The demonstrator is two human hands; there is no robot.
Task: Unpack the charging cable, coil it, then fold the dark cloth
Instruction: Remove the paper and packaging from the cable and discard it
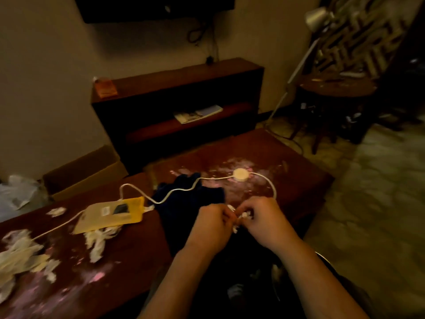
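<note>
Dim room, scuffed red-brown table (pixel 138 238) smeared with pale dust. Left hand (pixel 212 223) and right hand (pixel 264 217) meet at the near edge, fingers curled tight, both pinching a crumpled white wrapping (pixel 245 215). It's probably on the cable's end, but too blurred to confirm. Charging cable (pixel 218 177) is white and uncoiled. It runs from the right hand up to a round puck (pixel 240 174), then across the dark cloth (pixel 190 199), looping past a yellow package (pixel 112 214). The cloth lies bunched, unfolded, just beyond the left hand. Torn white scraps (pixel 99 238) litter the table's left side.
</note>
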